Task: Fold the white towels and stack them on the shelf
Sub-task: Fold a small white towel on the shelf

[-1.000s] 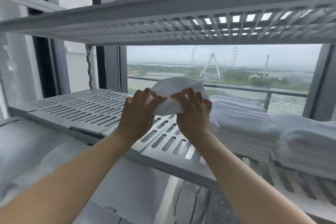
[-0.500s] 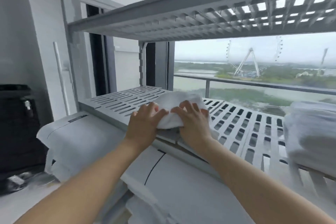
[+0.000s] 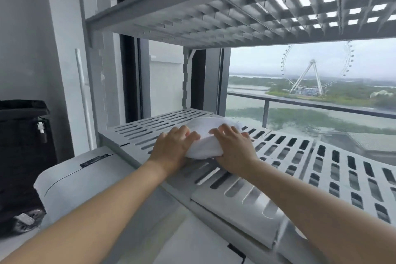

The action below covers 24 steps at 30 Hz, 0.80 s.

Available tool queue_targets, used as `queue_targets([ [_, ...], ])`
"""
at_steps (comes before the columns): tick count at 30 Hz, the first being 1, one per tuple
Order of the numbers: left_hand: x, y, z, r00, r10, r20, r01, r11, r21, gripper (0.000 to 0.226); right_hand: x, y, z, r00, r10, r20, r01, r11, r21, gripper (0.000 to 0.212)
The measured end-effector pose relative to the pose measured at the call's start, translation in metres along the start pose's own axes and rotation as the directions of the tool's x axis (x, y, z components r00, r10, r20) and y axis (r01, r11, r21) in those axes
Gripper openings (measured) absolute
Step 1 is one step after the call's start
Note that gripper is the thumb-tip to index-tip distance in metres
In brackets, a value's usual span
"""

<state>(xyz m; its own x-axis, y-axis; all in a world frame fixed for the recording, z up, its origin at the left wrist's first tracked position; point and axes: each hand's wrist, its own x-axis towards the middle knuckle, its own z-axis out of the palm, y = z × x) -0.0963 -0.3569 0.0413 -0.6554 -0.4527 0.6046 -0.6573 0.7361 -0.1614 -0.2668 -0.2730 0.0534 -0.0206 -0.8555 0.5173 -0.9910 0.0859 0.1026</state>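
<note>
Folded white towel [image 3: 209,135] lying on the slotted shelf [image 3: 317,156], grasped at its near edge between left hand [image 3: 171,149] and right hand [image 3: 233,150]; thumbs apparently tucked beneath.

Left hand [image 3: 171,148], right hand [image 3: 234,152] (arms outstretched) grip towel [image 3: 206,135].

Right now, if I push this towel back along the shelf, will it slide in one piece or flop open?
Probably floppy: the towel bulges and creases between the left hand and right hand. Likely light: a small soft bundle. The slotted shelf may snag the cloth, so it could bunch rather than glide.
</note>
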Motion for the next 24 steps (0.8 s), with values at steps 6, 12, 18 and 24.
queue_targets([
  [6, 0.039, -0.016, 0.042, 0.999, 0.036, 0.029, -0.036, 0.999, -0.010, 0.040, 0.026, 0.012, 0.030, 0.996, 0.010, 0.088, -0.002, 0.996, -0.093, 0.058],
  [12, 0.086, -0.053, 0.085, 0.990, 0.128, 0.062, -0.123, 0.989, -0.080, 0.039, 0.055, 0.012, 0.049, 0.990, 0.072, 0.125, -0.050, 0.984, -0.172, 0.057],
  [18, 0.121, -0.093, 0.115, 0.927, 0.282, 0.246, -0.217, 0.941, -0.260, 0.052, 0.088, 0.008, 0.069, 0.977, 0.162, 0.136, -0.129, 0.966, -0.224, 0.053],
  [24, 0.155, -0.105, 0.129, 0.862, 0.383, 0.333, -0.250, 0.892, -0.377, 0.064, 0.092, 0.012, 0.073, 0.960, 0.272, 0.064, -0.268, 0.962, -0.058, 0.051],
])
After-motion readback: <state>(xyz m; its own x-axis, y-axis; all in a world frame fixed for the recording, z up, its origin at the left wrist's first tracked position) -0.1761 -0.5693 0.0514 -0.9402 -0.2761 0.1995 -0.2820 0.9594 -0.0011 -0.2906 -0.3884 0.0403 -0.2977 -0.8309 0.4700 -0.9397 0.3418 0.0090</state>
